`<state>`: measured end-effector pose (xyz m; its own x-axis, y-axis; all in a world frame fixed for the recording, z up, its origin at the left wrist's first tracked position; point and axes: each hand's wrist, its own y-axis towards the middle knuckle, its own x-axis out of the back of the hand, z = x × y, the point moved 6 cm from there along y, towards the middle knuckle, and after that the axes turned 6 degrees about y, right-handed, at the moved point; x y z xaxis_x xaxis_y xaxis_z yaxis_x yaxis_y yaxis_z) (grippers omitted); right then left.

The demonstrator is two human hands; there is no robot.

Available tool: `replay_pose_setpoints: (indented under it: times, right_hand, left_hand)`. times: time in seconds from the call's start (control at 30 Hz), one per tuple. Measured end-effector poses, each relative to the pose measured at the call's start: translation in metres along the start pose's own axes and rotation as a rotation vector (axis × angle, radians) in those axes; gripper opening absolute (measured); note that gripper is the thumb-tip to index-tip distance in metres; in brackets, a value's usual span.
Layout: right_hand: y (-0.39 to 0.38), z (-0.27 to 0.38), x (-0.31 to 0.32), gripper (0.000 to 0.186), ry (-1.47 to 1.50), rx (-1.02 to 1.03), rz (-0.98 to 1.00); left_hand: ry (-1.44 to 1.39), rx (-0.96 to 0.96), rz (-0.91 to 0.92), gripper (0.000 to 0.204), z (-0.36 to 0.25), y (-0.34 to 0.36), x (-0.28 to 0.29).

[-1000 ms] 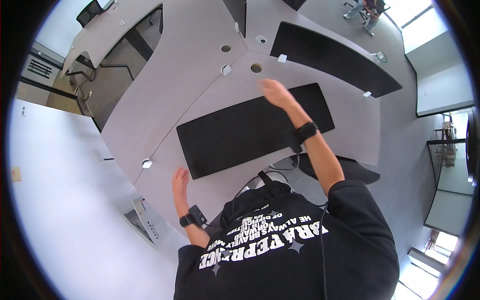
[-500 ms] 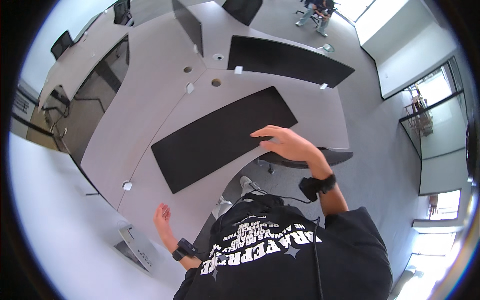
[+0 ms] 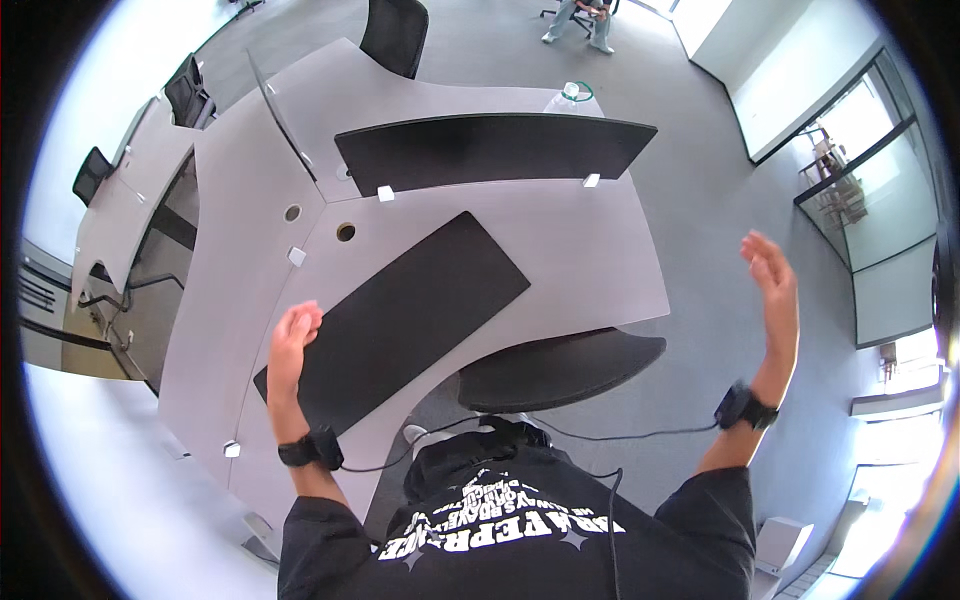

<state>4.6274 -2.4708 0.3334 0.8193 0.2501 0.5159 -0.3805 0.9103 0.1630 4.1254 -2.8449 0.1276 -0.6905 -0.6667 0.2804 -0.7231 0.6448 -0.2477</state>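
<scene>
My left hand [image 3: 292, 345] is raised over the left part of the black desk mat [image 3: 410, 310], its fingers slightly bent and holding nothing. My right hand [image 3: 770, 280] is held out beyond the right edge of the pale desk [image 3: 600, 250], above the grey floor, with its fingers extended, a little curved, and empty. Each wrist wears a black strapped device with a cable. The seat of a black chair [image 3: 560, 365] is by the desk's curved front edge.
A black screen panel [image 3: 495, 145] and a thin divider [image 3: 282, 115] stand on the desk, with a clear container [image 3: 566, 100] behind. A second desk [image 3: 120, 220] is at left, black chairs [image 3: 395, 30] behind. A seated person [image 3: 580, 25] is far back. A white surface [image 3: 90, 450] is lower left.
The view has shifted and turned. My right hand has moved from over the mat out to the right, past the desk's edge. My left hand has risen toward the mat's left part.
</scene>
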Motion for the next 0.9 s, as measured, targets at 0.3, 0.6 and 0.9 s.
replay_pose_setpoints:
  times: [0.3, 0.6, 0.9]
  right_hand:
    - [0.232, -0.081, -0.017, 0.056, -0.031, -0.068, 0.022]
    - [0.383, -0.271, -0.09, 0.072, 0.125, -0.448, -0.012]
    - [0.4, -0.316, -0.147, 0.073, 0.345, -0.493, -0.073]
  left_hand:
    - [0.165, -0.208, 0.091, 0.033, -0.14, 0.062, -0.078]
    - [0.298, -0.148, -0.143, 0.039, -0.146, 0.169, -0.067]
    - [0.61, -0.226, -0.417, 0.064, -0.078, 0.248, -0.064]
